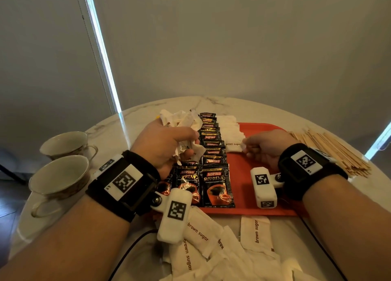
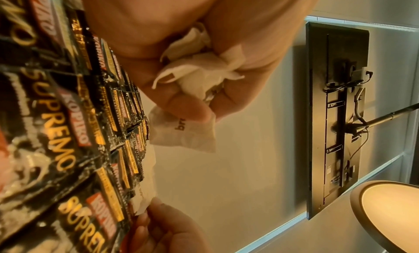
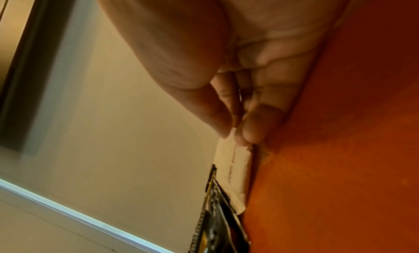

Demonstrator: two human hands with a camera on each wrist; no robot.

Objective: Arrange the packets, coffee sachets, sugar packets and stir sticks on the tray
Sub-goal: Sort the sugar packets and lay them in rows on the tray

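A red tray [image 1: 262, 158] lies on the marble table [image 1: 135, 120]. Black Kopiko coffee sachets [image 1: 213, 153] run in overlapping rows down its left part. Beside them lies a row of white brown sugar packets [image 1: 230, 130]. My left hand [image 1: 169, 147] grips a crumpled bunch of sugar packets [image 1: 184, 122] above the sachets; the bunch [image 2: 199, 73] fills its curled fingers. My right hand [image 1: 251, 147] pinches the edge of a brown sugar packet [image 1: 233, 146] at the near end of the row, low on the tray [image 3: 351, 149]; the pinched packet [image 3: 235, 169] shows there.
Wooden stir sticks [image 1: 330, 149] lie in a heap right of the tray. Several loose brown sugar packets [image 1: 211, 249] are scattered on the table in front of it. Two empty teacups [image 1: 61, 175] stand at the left edge. A black cable [image 1: 127, 251] crosses the near table.
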